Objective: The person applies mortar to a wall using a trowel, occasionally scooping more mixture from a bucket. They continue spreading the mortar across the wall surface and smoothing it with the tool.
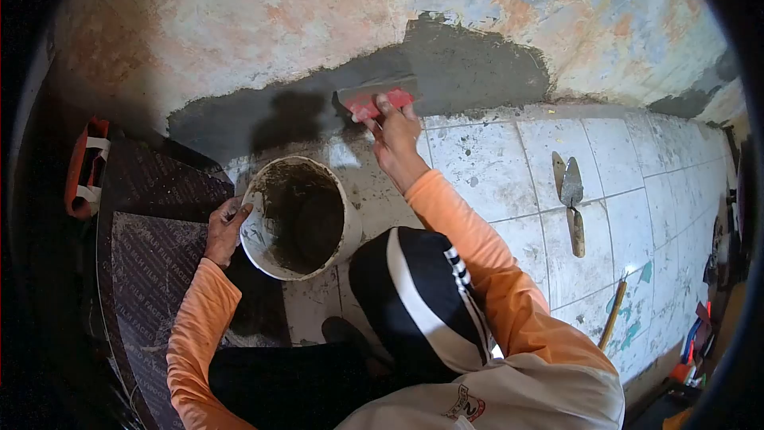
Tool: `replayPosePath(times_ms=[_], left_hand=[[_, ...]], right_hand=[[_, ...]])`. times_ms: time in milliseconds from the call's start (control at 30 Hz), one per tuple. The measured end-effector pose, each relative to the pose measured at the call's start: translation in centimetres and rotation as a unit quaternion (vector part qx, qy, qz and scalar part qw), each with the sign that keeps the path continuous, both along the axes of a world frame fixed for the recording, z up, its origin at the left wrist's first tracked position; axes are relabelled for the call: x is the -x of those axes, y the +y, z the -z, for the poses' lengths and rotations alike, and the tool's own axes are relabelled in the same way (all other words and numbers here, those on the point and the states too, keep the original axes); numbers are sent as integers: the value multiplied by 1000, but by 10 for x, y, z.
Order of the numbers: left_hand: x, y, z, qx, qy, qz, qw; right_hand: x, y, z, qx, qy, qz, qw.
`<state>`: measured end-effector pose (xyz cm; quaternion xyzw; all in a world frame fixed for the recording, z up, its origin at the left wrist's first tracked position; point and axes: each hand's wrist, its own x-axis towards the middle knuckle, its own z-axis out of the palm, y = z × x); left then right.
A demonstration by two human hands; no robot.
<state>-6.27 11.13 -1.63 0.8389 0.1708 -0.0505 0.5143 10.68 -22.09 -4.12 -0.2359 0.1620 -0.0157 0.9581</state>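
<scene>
My right hand [398, 139] is closed on the red handle of a wide plastering blade [378, 95], which lies against the band of wet grey plaster [469, 72] at the foot of the wall. With my left hand [226, 229] I grip the rim of a white bucket [352, 227] by its left side. Grey mortar [314, 227] coats the inside of the bucket, which is tilted towards me. A pointed trowel [572, 191] with a worn wooden handle lies on the floor to the right of my right arm.
Dirty white tiles [477, 163] cover the floor. Dark film-faced boards [151, 271] are at the left, with an orange-red tool [87, 167] beyond them. A wooden stick [612, 316] lies at the right. Mixed items [696, 342] stand along the right edge.
</scene>
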Motion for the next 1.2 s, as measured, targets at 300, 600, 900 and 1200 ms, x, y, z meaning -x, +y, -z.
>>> replayPosePath(times_ms=[300,600,900,1200], left_hand=[[-2,-1,1,42,-12,13,999],[-4,-1,2,8,-9,4,1000],[-2,-6,-3,3,9,-16,1000],[-5,5,5,7,12,-5,1000]], right_hand=[[-105,54,-80,16,56,125,990],[-10,15,-41,41,-66,-29,997],[-45,-46,79,64,37,69,995],[-84,15,-36,118,58,172,976]])
